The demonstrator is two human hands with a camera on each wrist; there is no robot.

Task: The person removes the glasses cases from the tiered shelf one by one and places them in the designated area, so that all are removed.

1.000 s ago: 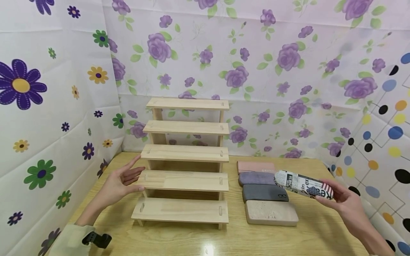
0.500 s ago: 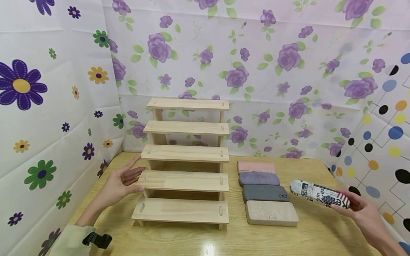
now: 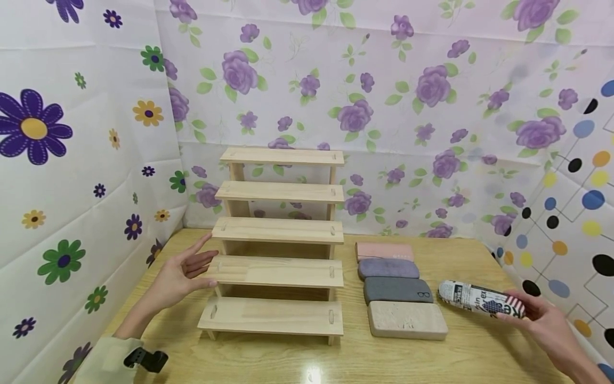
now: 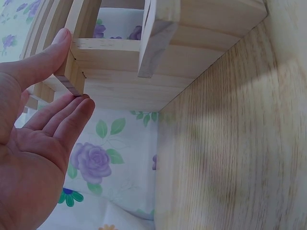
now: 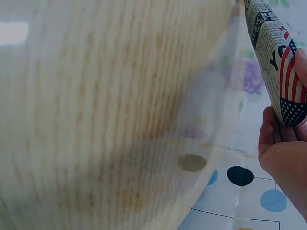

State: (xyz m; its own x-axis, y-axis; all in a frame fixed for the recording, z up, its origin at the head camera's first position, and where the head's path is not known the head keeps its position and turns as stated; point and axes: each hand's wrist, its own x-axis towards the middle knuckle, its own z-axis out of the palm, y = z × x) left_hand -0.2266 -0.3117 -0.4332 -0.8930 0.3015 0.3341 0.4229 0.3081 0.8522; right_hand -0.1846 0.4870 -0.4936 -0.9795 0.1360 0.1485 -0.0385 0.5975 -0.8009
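A stepped wooden rack [image 3: 275, 230] with several shelves stands on the table, seen in the head view. My left hand [image 3: 171, 279] holds the left end of its second shelf from the bottom. In the left wrist view the thumb [image 4: 61, 36] lies on one side of the board's end and the fingertips [image 4: 85, 101] on the other. My right hand [image 3: 544, 322] grips the right end of a newsprint-patterned glasses case [image 3: 479, 300], thumb in front. The case tilts down to the right, close over the table; its flag-print end [image 5: 293, 108] shows in the right wrist view.
Right of the rack several cases lie in a column: pink [image 3: 384, 250], purple [image 3: 388, 268], dark grey with a glasses mark [image 3: 395, 289], and beige [image 3: 408, 319]. Patterned sheets [image 3: 307, 69] wall in the wooden table [image 3: 249, 360] behind and at both sides.
My right hand has carried the newsprint glasses case rightward, away from the other cases, and lowered it toward the table. The left hand and rack stay in place.
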